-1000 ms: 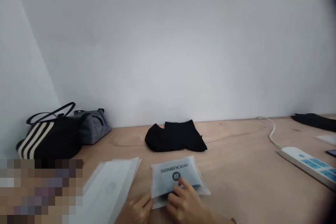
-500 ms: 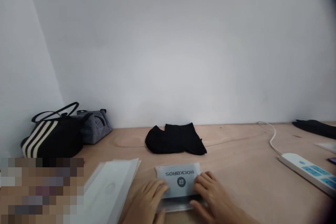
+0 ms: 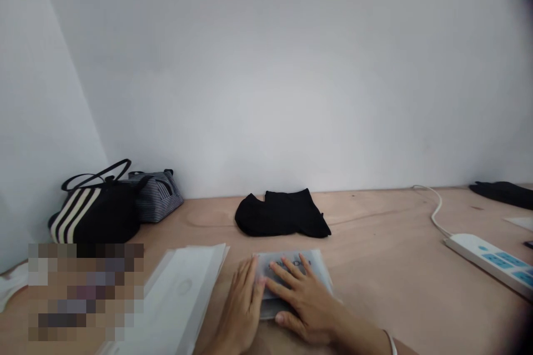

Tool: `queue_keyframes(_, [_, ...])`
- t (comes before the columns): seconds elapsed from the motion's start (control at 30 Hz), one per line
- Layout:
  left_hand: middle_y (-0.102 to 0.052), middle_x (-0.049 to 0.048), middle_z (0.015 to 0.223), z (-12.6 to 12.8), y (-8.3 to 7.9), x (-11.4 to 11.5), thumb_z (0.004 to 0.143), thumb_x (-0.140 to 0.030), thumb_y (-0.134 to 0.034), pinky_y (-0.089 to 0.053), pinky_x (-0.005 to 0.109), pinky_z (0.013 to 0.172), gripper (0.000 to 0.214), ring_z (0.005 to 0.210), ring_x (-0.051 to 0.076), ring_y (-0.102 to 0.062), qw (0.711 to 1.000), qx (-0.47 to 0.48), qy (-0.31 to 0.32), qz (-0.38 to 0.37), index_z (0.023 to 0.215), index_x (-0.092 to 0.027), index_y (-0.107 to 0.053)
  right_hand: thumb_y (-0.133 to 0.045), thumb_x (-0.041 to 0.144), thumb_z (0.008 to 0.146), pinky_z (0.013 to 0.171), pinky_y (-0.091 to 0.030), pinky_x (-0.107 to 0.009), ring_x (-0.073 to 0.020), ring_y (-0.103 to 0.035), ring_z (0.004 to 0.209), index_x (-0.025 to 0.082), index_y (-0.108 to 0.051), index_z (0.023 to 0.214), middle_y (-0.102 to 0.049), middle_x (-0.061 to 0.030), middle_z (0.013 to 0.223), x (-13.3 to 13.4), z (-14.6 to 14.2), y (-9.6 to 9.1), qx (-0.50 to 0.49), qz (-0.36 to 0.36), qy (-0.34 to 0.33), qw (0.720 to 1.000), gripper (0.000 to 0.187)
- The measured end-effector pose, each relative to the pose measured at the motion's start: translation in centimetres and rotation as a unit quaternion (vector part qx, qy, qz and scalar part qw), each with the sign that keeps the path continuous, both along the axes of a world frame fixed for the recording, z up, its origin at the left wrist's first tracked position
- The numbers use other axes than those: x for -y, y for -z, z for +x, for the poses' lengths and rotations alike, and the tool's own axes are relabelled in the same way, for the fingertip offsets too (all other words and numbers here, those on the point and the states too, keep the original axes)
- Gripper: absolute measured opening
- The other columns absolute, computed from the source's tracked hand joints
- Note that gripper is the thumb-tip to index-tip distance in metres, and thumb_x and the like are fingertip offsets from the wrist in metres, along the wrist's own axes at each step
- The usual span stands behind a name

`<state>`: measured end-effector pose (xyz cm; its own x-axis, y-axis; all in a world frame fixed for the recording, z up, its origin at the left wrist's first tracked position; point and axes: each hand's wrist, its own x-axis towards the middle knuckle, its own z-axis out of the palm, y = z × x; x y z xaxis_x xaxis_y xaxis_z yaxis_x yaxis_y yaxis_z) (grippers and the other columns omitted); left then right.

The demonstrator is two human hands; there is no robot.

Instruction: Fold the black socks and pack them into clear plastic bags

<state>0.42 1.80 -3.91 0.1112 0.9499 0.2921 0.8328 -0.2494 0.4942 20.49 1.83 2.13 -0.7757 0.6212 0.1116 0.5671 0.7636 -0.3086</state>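
Head view: a flat, roughly rectangular pouch [image 3: 318, 272] of frosted plastic lies on the wood-grained desk [image 3: 395, 277], in front of the person, its dark lettering partly covered by fingers; to its left, translucent sheets [image 3: 177, 283] overlap, smooth and long; beyond it rests a soft, matte black cloth [image 3: 281, 216], notched along its upper edge; near the wall stand a black bag [image 3: 110, 216] with pale stripes and a boxy, finely striped bag [image 3: 154, 197]; at right lies a hard white power strip [image 3: 491, 258] with blue socket panels. Neither hand's grip is clenched; the left hand [image 3: 244, 299] is flattened, fingers close together along the pouch's left edge; the right hand [image 3: 308, 299] spreads its fingers across the top, pressing rather than grasping. I count one pouch, two bags and one power strip; how many sheets overlap, I cannot tell.
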Motion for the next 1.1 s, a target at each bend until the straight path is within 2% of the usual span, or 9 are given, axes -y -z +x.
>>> queue_keyframes(0.13, [-0.028,0.0093,0.141,-0.1,0.2,-0.4,0.09,-0.038,-0.016,-0.022,0.041,0.105,0.054,0.129,0.021,-0.021,0.999,-0.003,-0.035,-0.033,0.135,-0.009,-0.027,-0.026,0.064,0.081,0.089,-0.004,-0.072,-0.0403,-0.009,0.127,0.038,-0.012,0.136,-0.014,-0.0068,0.144,1.0,-1.0,0.4,0.037,-0.034,0.077,0.996,0.062])
queue_keyframes(0.3, [-0.034,0.0107,0.137,0.5,-0.8,0.2,0.087,-0.046,-0.024,-0.015,0.046,0.106,0.057,0.129,0.027,-0.021,0.99,-0.123,-0.017,-0.065,0.13,-0.011,-0.037,-0.037,0.074,0.068,0.075,-0.01,-0.079,-0.0511,-0.012,0.122,0.034,-0.022,0.135,-0.019,-0.0167,0.142,0.8,0.0,2.9,0.142,-0.012,0.379,0.914,0.08])
queue_keyframes(0.4, [-0.032,0.0117,0.138,0.8,-1.4,0.5,0.087,-0.05,-0.024,-0.015,0.047,0.105,0.059,0.129,0.028,-0.021,0.982,-0.179,-0.001,-0.064,0.13,-0.012,-0.039,-0.035,0.074,0.068,0.069,-0.013,-0.08,-0.0517,-0.018,0.12,0.032,-0.027,0.135,-0.026,-0.0186,0.139,-1.5,3.2,4.5,0.142,0.031,0.515,0.845,0.079])
queue_keyframes(0.53, [-0.029,0.0129,0.139,0.8,-1.6,0.6,0.086,-0.051,-0.024,-0.018,0.048,0.104,0.062,0.128,0.03,-0.021,0.974,-0.219,0.006,-0.064,0.132,-0.011,-0.035,-0.027,0.075,0.07,0.064,-0.014,-0.079,-0.0535,-0.022,0.117,0.03,-0.031,0.133,-0.03,-0.0203,0.136,-5.5,9.2,5.6,0.096,0.018,0.612,0.785,0.078])
queue_keyframes(0.67, [-0.031,0.0133,0.138,1.0,-1.9,0.9,0.086,-0.05,-0.025,-0.02,0.048,0.103,0.061,0.128,0.03,-0.023,0.968,-0.242,-0.001,-0.069,0.131,-0.011,-0.037,-0.025,0.071,0.073,0.069,-0.011,-0.078,-0.0531,-0.026,0.115,0.027,-0.034,0.132,-0.034,-0.0215,0.132,-7.5,12.7,5.7,0.077,0.033,0.655,0.751,0.074])
queue_keyframes(0.77, [-0.039,0.0165,0.133,1.4,-3.4,1.0,0.085,-0.047,-0.031,-0.028,0.047,0.099,0.058,0.123,0.032,-0.032,0.963,-0.26,0.008,-0.068,0.127,-0.009,-0.042,-0.033,0.058,0.08,0.079,-0.01,-0.073,-0.0478,-0.023,0.119,0.02,-0.038,0.129,-0.035,-0.0215,0.131,-7.3,12.0,4.8,0.09,0.123,0.597,0.788,0.062])
queue_keyframes(0.9, [-0.06,0.014,0.106,2.1,-5.9,-1.8,0.083,-0.027,-0.041,-0.043,0.041,0.084,0.031,0.099,0.028,-0.055,0.961,-0.27,0.025,-0.055,0.103,-0.012,-0.059,-0.038,0.032,0.085,0.092,-0.02,-0.054,-0.0318,-0.04,0.11,0.019,-0.054,0.111,-0.051,-0.0143,0.115,-7.2,8.1,2.9,0.043,0.177,0.393,0.901,0.033])
queue_keyframes(1.0, [-0.056,0.011,0.11,2.5,-6.9,-5.7,0.082,-0.01,-0.041,-0.039,0.036,0.089,0.027,0.106,0.023,-0.049,0.963,-0.265,0.032,-0.02,0.105,-0.013,-0.056,-0.041,0.022,0.083,0.087,-0.03,-0.038,-0.0238,-0.047,0.1,0.02,-0.058,0.102,-0.056,-0.0095,0.101,-8.4,5.3,2.3,0.025,0.163,0.363,0.917,0.026])
queue_keyframes(1.1, [-0.051,0.0084,0.116,2.7,-6.8,-9.1,0.087,-0.019,-0.047,-0.04,0.039,0.088,0.025,0.106,0.021,-0.049,0.965,-0.261,0.032,-0.003,0.112,-0.015,-0.05,-0.043,0.018,0.081,0.082,-0.034,-0.031,-0.0218,-0.048,0.098,0.018,-0.057,0.106,-0.055,-0.0094,0.101,-10.2,3.5,2.6,0.01,0.158,0.384,0.91,0.029])
